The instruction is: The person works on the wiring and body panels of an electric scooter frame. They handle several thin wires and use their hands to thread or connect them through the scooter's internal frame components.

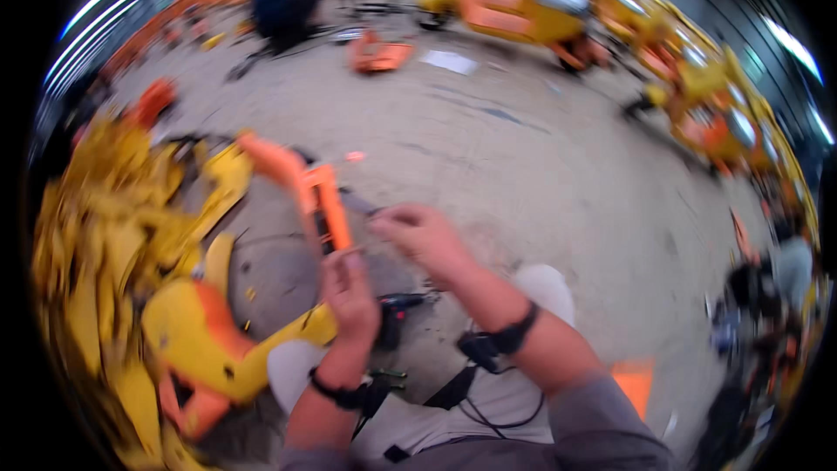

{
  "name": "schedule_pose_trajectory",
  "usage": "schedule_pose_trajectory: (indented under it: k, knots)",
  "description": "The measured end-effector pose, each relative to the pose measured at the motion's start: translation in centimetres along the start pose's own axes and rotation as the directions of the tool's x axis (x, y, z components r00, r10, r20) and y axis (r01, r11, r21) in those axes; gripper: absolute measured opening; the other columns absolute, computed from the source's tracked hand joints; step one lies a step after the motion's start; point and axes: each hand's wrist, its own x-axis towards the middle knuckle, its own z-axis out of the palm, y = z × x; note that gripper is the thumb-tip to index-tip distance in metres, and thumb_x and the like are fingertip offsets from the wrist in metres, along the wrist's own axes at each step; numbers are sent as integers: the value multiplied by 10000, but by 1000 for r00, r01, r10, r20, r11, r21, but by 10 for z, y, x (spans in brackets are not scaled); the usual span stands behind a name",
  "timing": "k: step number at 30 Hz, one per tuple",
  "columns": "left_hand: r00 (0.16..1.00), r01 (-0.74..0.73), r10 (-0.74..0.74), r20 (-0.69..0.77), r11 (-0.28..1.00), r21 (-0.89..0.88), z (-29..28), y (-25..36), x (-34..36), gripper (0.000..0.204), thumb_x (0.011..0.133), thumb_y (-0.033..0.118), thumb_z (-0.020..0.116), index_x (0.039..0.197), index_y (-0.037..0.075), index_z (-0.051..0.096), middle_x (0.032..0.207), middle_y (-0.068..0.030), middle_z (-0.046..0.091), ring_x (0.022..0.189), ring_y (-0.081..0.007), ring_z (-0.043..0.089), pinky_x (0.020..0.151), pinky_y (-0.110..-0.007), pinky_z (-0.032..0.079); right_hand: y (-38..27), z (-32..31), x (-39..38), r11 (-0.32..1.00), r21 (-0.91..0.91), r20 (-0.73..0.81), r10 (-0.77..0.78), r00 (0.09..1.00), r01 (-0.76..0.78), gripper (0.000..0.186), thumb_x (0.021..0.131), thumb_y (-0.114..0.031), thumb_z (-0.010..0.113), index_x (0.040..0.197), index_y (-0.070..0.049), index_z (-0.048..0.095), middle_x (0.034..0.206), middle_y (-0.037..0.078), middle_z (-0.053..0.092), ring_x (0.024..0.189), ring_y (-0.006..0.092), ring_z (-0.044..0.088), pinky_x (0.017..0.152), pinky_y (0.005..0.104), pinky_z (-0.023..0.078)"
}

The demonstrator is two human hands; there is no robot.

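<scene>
My left hand (pixel 351 296) is closed on the lower end of an orange plastic part (pixel 330 205), a long frame-like piece with a dark slot. It is held tilted above the floor. Just right of it, my right hand (pixel 423 235) is in a pinch; a greyish, thin shape by its fingertips is too blurred to name. Below and left lies a yellow and orange body panel (pixel 187 323). Between my knees, a dark power driver (pixel 397 312) with a red area rests on the floor.
Stacked yellow panels (pixel 105 244) crowd the left side. Yellow and orange scooters (pixel 506 17) line the back and right. A person in dark clothes (pixel 281 9) crouches far left; another person (pixel 789 262) is at far right. An orange piece (pixel 379 56) and white sheet (pixel 449 61) lie ahead.
</scene>
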Motion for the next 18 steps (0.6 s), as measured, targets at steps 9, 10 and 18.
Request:
schedule_pose_trajectory:
  k: [9,10,18]
  knots:
    - [941,337,-319,-112,911,236,5,13,15,383,994,308,509,1203,-8,566,1002,-86,600,815,-154,546,726,-277,452,49,1,61,975,166,-49,-139,989,146,229,762,-196,721,869,-1,671,786,99,654,774,157,616,687,331,486]
    - [930,362,-345,-130,919,157,26,31,13,353,984,243,547,1180,-50,543,984,-132,609,824,-186,584,700,-285,492,52,0,63,955,264,-92,-115,989,136,219,760,-187,718,856,3,662,774,96,647,765,153,612,684,328,484]
    - [970,243,-233,-76,952,187,55,9,26,344,987,256,533,1134,-55,549,973,-146,583,837,-215,552,721,-321,459,54,-25,81,899,433,-143,-11,990,73,172,687,-101,730,730,30,627,703,112,647,672,158,608,594,337,472]
